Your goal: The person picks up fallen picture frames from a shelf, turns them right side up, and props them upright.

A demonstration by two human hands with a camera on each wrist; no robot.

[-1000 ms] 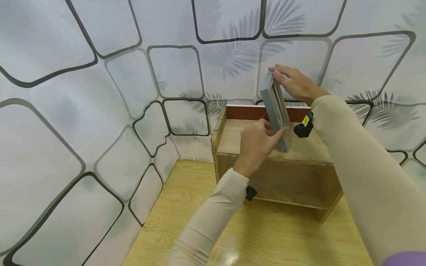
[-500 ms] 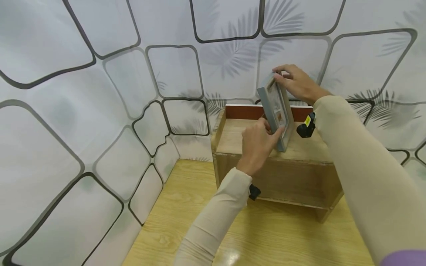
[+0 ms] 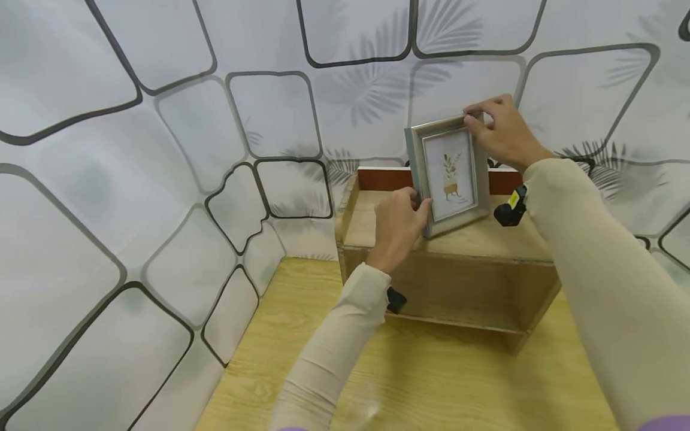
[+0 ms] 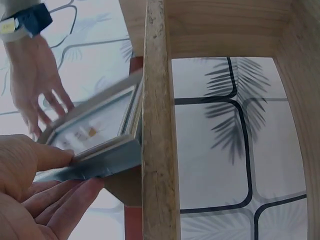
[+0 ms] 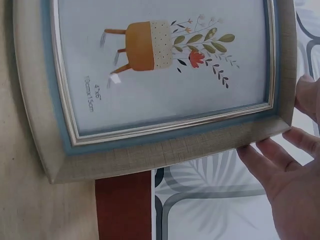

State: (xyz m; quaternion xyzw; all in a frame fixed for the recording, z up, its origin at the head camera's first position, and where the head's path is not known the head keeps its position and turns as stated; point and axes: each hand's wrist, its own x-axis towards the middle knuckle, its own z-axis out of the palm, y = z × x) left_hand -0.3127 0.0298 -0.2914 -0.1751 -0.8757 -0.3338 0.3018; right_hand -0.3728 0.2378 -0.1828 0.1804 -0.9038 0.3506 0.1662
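A picture frame [image 3: 482, 200] with a champagne-silver front and blue-grey sides stands tilted on the top board of a small wooden shelf [image 3: 501, 240]. Its picture shows a plant in an orange-and-cream pot. My left hand [image 3: 396, 227] pinches the frame's left side low down, thumb at the front and fingers behind the edge. With thumb and fingers, my right hand [image 3: 504, 131] grips the upper right corner. In the right wrist view the frame's front [image 5: 165, 156] fills much of the picture, and the right fingertips touch its corner.
The shelf has a lower compartment [image 3: 458, 287] and a reddish-brown back rail [image 3: 377, 178]. It stands on a yellow wood-grain surface [image 3: 302, 299]. Patterned wall covering [image 3: 280, 120] rises close behind it and on the left.
The frame has turned from nearly edge-on to showing its front picture. My right hand moved right with its corner; my left hand moved slightly left, still holding the frame's left side.
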